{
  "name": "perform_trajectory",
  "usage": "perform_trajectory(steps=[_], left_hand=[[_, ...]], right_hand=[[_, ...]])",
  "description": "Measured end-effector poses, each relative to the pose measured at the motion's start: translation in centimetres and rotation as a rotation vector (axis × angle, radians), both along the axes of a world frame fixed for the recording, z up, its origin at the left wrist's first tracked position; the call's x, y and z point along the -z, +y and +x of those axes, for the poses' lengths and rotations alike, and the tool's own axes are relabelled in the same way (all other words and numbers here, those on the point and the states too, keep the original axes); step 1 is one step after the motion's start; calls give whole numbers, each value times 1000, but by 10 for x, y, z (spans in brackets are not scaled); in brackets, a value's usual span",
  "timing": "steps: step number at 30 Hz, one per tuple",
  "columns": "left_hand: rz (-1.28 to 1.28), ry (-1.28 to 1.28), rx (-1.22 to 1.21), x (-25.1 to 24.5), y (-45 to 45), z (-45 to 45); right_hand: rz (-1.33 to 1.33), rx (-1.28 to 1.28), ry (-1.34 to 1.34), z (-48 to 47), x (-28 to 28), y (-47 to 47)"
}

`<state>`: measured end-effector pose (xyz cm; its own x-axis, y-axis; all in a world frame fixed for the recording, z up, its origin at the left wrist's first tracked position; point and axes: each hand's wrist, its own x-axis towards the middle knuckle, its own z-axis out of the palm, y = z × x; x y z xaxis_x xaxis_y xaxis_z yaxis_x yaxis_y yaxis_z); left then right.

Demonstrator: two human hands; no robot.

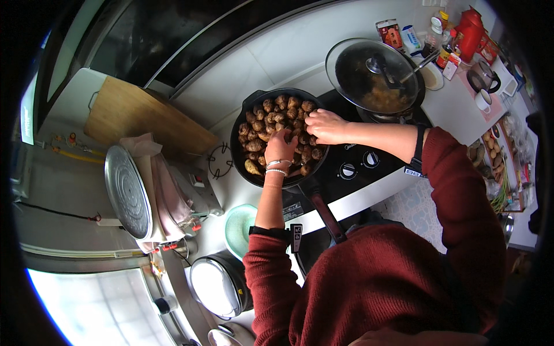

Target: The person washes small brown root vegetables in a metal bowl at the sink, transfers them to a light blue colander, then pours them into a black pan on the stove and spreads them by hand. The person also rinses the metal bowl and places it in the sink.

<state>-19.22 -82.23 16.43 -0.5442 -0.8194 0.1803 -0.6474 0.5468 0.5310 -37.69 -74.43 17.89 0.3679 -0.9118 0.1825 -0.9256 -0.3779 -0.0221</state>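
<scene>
A black frying pan [236,149] holds a heap of small brown taro corms [277,113], closely packed. One paler, yellowish tuber [252,167] lies at the pan's left front edge. My left hand [280,149], with bracelets at the wrist, reaches into the middle of the heap with bent fingers. At the right side of the pan my right hand [326,125] touches the corms with curled fingers. Whether either hand grips a corm is hidden by the fingers. The pan's dark red handle [324,214] points toward my body.
Behind to the right, a glass-lidded wok [372,75] stands on the black gas hob [352,158]. Left are a green plastic basket [240,225], a rice cooker [216,285], a wooden cutting board [138,114] and a round metal lid [128,192]. Bottles [435,34] and a white mug [483,100] stand far right.
</scene>
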Motion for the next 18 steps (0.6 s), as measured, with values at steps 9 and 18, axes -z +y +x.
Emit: perform_trajectory(steps=[9,18], left_hand=[[-66,216,46,-1,4,2],[909,844,132,-44,-2,-26]], right_hand=[[56,249,-396,-28,-44,-6],[313,-13,-823,-9,-74,-21]])
